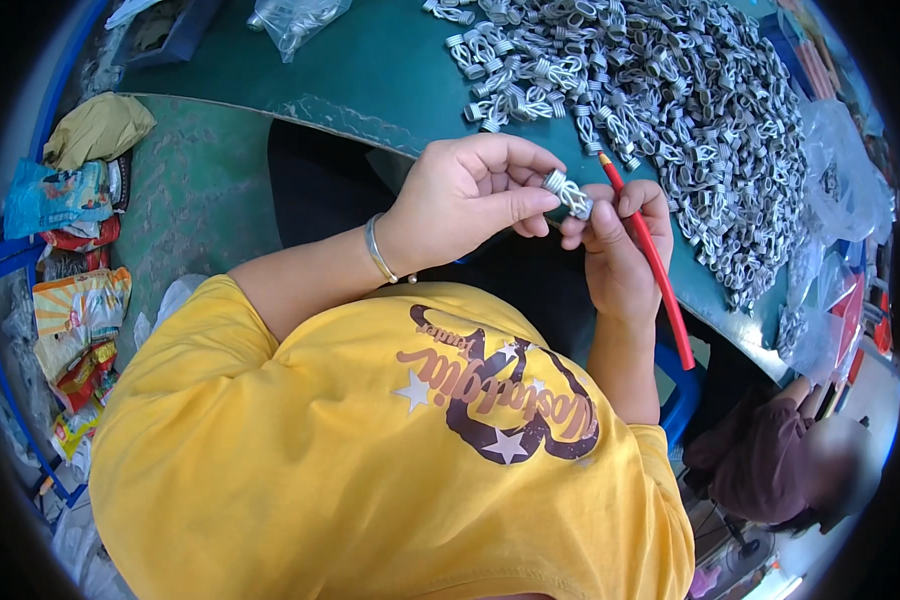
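A small silver metal piece [568, 193], with a ribbed end and a twisted open middle, is pinched between my two hands in front of my chest. My left hand [445, 195] has thumb and fingers closed at its ribbed end. At the opposite end, the fingertips of my right hand [620, 260] grip it. Tucked in that same right hand is a red pencil [660, 275], its tip pointing up toward the table. Many like pieces lie in a large heap [690, 130] just beyond my hands. The palm of my right hand is partly hidden.
The heap covers the far right of the green table [370, 75]. Clear plastic bags [838, 170] lie along its right side; another bag [295, 22] lies at the far edge. Colourful packets [80, 305] hang at left. A co-worker [770, 455] is at lower right.
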`<state>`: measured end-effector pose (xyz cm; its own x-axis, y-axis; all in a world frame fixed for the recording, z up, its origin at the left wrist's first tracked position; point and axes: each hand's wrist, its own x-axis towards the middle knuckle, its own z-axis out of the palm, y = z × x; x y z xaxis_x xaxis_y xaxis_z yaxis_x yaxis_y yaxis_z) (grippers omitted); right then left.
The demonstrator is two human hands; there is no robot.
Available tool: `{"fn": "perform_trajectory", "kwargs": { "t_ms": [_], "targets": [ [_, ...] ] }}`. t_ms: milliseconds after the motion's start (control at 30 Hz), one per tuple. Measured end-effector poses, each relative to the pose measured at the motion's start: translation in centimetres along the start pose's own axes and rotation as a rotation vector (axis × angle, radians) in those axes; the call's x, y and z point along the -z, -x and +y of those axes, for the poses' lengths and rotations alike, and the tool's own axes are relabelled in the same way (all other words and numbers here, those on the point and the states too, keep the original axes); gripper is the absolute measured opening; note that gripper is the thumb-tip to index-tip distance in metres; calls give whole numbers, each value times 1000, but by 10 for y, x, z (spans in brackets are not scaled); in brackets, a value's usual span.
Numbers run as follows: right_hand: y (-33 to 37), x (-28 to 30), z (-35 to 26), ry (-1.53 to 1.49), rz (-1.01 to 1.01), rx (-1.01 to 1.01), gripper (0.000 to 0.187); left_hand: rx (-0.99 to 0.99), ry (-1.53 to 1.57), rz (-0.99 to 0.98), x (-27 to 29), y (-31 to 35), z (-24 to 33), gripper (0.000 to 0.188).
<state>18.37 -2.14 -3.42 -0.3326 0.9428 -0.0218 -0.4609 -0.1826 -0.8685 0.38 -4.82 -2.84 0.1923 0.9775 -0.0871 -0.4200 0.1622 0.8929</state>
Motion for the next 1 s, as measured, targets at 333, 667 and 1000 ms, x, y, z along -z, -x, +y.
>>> {"fn": "perform_trajectory", "kwargs": {
  "t_ms": [333,667,1000],
  "targets": [
    [7,2,14,260,-64,317,33,-357,-261,-58,-2,2,-8,21],
    [3,-11,4,513,-136,633,41,264,239,-32,11,11,-4,19],
    [-26,10,-1,1104,66,731,25,406,-79,97,54,38,-39,19]
  ]
}}
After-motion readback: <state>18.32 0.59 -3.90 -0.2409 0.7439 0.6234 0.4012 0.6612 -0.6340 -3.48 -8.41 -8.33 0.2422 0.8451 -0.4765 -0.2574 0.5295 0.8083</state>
